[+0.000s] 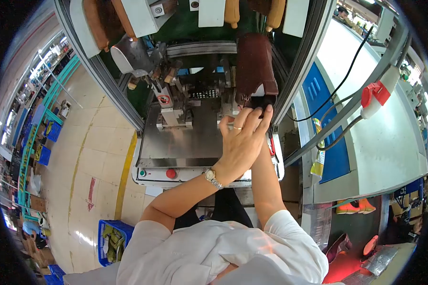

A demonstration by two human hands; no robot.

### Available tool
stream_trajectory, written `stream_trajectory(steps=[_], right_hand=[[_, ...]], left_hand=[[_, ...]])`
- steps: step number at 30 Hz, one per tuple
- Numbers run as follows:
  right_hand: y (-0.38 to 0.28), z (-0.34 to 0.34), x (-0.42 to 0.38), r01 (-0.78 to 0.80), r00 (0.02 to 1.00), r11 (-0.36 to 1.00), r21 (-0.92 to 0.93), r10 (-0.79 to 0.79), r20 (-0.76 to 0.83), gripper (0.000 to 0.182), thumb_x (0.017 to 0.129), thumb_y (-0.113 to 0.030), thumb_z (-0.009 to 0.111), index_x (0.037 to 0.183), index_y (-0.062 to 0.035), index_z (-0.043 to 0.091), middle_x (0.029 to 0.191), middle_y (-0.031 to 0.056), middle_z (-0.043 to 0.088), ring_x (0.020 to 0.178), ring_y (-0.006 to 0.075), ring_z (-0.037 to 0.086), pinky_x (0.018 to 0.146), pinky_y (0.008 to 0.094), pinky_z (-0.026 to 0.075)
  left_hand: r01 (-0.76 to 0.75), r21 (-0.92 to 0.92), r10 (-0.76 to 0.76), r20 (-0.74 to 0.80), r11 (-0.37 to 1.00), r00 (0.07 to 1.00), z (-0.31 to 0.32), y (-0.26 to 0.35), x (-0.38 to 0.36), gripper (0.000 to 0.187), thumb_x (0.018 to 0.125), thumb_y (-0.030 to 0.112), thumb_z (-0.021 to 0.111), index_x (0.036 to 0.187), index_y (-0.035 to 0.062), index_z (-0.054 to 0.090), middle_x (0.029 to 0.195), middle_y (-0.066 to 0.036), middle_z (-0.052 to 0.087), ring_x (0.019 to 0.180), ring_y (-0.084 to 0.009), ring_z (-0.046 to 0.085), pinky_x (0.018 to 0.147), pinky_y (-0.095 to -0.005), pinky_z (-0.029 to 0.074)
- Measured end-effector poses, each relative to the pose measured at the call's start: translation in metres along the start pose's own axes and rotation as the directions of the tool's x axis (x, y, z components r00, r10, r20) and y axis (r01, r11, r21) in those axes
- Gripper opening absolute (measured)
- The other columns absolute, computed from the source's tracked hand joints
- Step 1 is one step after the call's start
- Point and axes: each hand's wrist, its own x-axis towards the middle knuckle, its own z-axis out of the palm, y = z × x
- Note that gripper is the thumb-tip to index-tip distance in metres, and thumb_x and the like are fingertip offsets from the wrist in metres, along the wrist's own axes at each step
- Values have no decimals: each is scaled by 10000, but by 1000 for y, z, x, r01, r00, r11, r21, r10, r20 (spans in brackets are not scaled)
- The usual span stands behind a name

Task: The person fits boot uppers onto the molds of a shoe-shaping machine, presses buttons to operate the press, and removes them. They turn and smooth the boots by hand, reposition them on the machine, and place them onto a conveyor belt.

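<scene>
A dark brown leather boot upper (256, 57) is fitted over a form on the right side of the machine, its lower end toward me. My left hand (241, 140), with a ring and a wristwatch, reaches across to that end. Its fingers are bent over the dark lower edge of the upper, and the thumb is hidden beneath. Below it, my right forearm (265, 183) runs up to the same spot. The left hand covers my right hand, so its fingers do not show. On the machine's left side stands a bare metal form (132, 56).
Brown padded forms (232, 13) hang overhead between metal frame posts. The machine's front edge carries a red button (170, 173) and a green button (142, 173). A blue basket (115, 242) of green pieces stands on the floor at left. A white table (366, 156) stands right.
</scene>
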Motion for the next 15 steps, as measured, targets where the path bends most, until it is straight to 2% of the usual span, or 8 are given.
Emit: stream_trajectory(steps=[7,10,12,13,14,15], right_hand=[[0,-2,5,31,999,999,-44,-30,13,289,885,-317,495,1045,-80,541,989,17,589,1008,171,513,828,367,393],[-7,-14,7,57,998,992,-115,-55,23,278,885,-308,497,1032,-78,545,975,17,591,1001,171,515,822,363,394],[-17,-46,10,110,991,977,-180,-123,-61,270,885,-302,498,1024,-76,548,965,16,593,996,171,517,819,361,395],[-12,-113,41,75,990,995,-61,-82,-115,306,870,-322,531,1031,-62,548,993,56,593,950,185,540,766,330,411],[-32,-69,-19,172,862,932,-319,-299,-410,351,841,-298,589,1076,-43,536,1027,91,587,955,206,548,784,320,421],[-31,-120,-31,161,780,700,-696,-522,-345,428,816,-266,629,1145,-25,501,1093,112,569,1021,215,528,864,336,404]], left_hand=[[-18,-84,15,-36,996,999,-2,-2,-1,549,714,100,592,1251,126,481,1114,-18,504,1052,-207,423,849,-427,288],[-79,-224,54,-118,971,992,-8,-2,-1,456,729,89,587,1181,97,521,1087,-38,517,1026,-227,448,865,-418,304],[-45,-358,-48,-249,933,967,-18,0,-12,337,744,97,587,1079,84,547,1046,-57,531,994,-247,473,863,-404,325],[-39,-423,-102,-305,905,947,-24,0,-19,278,752,102,587,1028,78,560,1025,-66,538,978,-256,485,862,-397,335],[4,-555,-236,-346,832,908,-25,-1,-24,131,772,137,601,861,60,543,875,-72,570,837,-233,524,780,-347,384],[153,-654,-356,-189,741,915,-27,-4,-31,135,796,168,597,813,53,529,790,-60,561,758,-192,514,709,-316,389]])
